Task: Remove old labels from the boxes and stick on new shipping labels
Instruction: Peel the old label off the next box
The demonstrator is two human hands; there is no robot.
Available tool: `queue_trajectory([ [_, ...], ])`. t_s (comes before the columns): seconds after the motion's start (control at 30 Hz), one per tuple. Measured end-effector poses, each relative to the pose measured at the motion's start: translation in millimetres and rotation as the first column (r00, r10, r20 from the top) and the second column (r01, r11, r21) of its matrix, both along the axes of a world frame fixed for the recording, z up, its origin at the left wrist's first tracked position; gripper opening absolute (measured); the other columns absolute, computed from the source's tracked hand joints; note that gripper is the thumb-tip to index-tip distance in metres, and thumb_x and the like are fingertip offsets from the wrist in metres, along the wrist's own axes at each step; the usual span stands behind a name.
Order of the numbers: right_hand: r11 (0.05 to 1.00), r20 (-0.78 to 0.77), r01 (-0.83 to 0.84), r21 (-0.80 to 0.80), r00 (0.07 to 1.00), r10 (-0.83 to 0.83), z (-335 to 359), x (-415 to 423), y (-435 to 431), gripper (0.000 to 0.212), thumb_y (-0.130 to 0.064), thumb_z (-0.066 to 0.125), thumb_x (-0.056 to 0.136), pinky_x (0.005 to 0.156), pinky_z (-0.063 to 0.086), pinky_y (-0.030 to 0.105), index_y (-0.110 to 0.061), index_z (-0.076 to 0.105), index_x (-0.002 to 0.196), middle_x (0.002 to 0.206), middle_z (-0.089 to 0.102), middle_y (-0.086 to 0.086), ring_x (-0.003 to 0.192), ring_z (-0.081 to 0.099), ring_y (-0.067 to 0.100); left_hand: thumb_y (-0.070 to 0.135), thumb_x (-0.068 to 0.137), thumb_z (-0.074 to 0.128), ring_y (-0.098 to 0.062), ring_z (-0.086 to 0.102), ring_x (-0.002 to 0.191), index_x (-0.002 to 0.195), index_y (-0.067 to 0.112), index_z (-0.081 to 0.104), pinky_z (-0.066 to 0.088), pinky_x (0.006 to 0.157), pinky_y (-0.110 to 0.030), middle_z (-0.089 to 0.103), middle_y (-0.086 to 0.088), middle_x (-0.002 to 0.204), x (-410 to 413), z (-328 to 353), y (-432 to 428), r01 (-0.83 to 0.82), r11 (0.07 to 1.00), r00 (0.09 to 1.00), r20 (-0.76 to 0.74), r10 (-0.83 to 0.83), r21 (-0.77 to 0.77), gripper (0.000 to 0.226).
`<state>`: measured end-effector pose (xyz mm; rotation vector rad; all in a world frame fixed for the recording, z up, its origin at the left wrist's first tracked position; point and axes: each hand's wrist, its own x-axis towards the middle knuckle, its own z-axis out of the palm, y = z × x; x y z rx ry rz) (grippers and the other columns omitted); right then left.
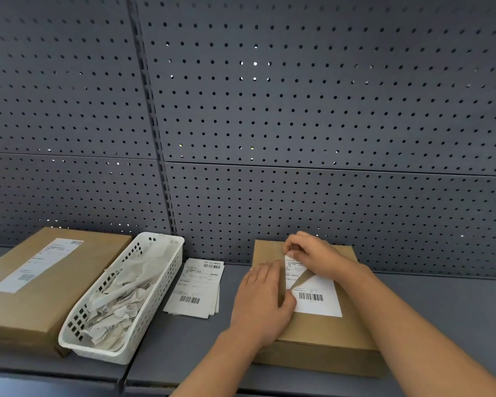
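The cardboard box (321,330) lies flat on the grey shelf (441,305), right of centre. The label (318,296) sits on its lid: lower part flat, upper part lifted and creased. The right hand (312,253) pinches the label's upper corner between curled fingers. The left hand (262,302) presses the lid with straight fingers, thumb at the label's left edge. Left of the box: label stack (196,287), white basket (161,279) of crumpled paper, second box (35,305)

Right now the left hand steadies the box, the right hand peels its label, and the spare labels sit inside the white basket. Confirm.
Not inside: the head view shows the spare labels lying on the shelf beside the white basket, which holds crumpled scraps. The rest stands.
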<state>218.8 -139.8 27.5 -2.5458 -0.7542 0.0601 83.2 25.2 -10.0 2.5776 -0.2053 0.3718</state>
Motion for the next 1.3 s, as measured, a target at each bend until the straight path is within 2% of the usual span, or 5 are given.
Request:
queue_trajectory([
  [0.13, 1.0, -0.032, -0.009, 0.008, 0.999, 0.009, 2.9, 3.7, -0.7, 0.01, -0.027, 0.064, 0.099, 0.083, 0.048, 0.033, -0.036, 0.065, 0.095, 0.097, 0.055, -0.011, 0.087, 0.055, 0.008, 0.047, 0.099, 0.039, -0.011, 0.026, 0.148, 0.158, 0.025, 0.026, 0.015, 0.126, -0.031, 0.036, 0.008, 0.158, 0.1, 1.3, -0.5, -0.009, 1.0, 1.0, 0.002, 0.009, 0.01, 0.064],
  [0.37, 0.994, 0.003, -0.046, -0.098, 0.999, 0.047, 8.8, 8.8, 4.8, 0.022, -0.03, 0.061, 0.101, 0.075, 0.044, 0.031, -0.043, 0.054, 0.084, 0.095, 0.055, -0.013, 0.083, 0.052, 0.005, 0.048, 0.098, 0.039, -0.011, 0.027, 0.147, 0.158, 0.025, 0.026, 0.016, 0.126, -0.031, 0.037, 0.008, 0.157, 0.3, 0.5, -1.1, -0.013, 1.0, 1.0, -0.004, 0.013, 0.016, 0.066],
  [0.87, 0.954, 0.15, -0.194, -0.23, 0.961, 0.232, 14.1, 17.5, 4.5, 0.009, -0.018, 0.061, 0.1, 0.083, 0.047, 0.031, -0.025, 0.064, 0.095, 0.096, 0.055, -0.017, 0.088, 0.054, 0.003, 0.048, 0.099, 0.039, -0.011, 0.026, 0.148, 0.159, 0.026, 0.024, 0.013, 0.126, -0.029, 0.036, 0.008, 0.158, -0.4, 0.6, -0.1, -0.017, 1.0, 1.0, -0.004, 0.017, 0.007, 0.066],
  [1.13, 0.96, 0.034, -0.168, -0.225, 0.983, 0.18, 12.9, 19.8, 11.9, 0.022, -0.013, 0.051, 0.102, 0.076, 0.043, 0.033, -0.028, 0.056, 0.087, 0.095, 0.049, -0.01, 0.083, 0.051, 0.012, 0.048, 0.099, 0.04, -0.012, 0.027, 0.148, 0.16, 0.025, 0.023, 0.015, 0.126, -0.03, 0.036, 0.007, 0.159, 0.4, 1.5, -0.5, -0.018, 1.0, 1.0, -0.004, 0.018, 0.012, 0.067],
  [1.3, 0.958, 0.03, -0.154, -0.241, 0.986, 0.166, 6.3, 14.2, 14.8, 0.027, -0.002, 0.04, 0.099, 0.065, 0.03, 0.025, -0.025, 0.046, 0.085, 0.092, 0.041, -0.011, 0.081, 0.038, 0.004, 0.047, 0.099, 0.039, -0.012, 0.028, 0.147, 0.16, 0.024, 0.023, 0.016, 0.126, -0.03, 0.036, 0.006, 0.158, 0.6, 0.8, -1.2, -0.02, 0.999, 1.0, -0.004, 0.02, 0.027, 0.067],
])
